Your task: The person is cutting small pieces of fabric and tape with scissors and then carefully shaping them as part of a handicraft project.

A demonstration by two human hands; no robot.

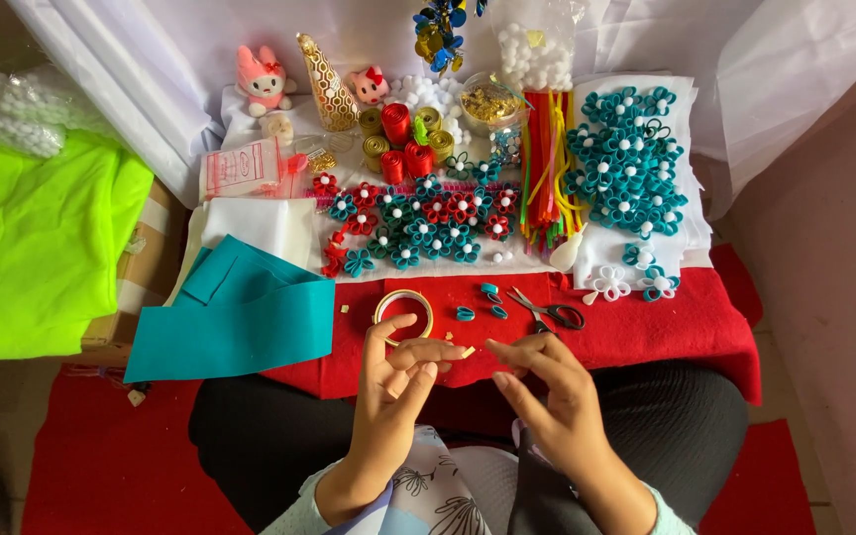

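Red cloth (666, 332) covers a low table full of craft things. The left hand (398, 381) is curled, and its thumb and first finger pinch a tiny pale scrap (468, 352) just above the near edge of the table. The right hand (547, 386) is close beside it, with its fingers bent and its fingertips almost touching the scrap; I cannot tell if it holds anything. Just behind the left hand lies a ring of tape (403, 312), flat on the red cloth. Small scissors (547, 312) lie closed, just behind the right hand, and three little teal loops (487, 302) sit between the tape and the scissors. A big teal felt sheet (240, 322) hangs over the left side of the table. Farther back are rows of teal and red flowers (418, 223), a bunch of bright pipe cleaners (545, 168), and a pile of teal flowers with white middles (626, 163) on white cloth. A lime green cloth (32, 248) lies far to the left.
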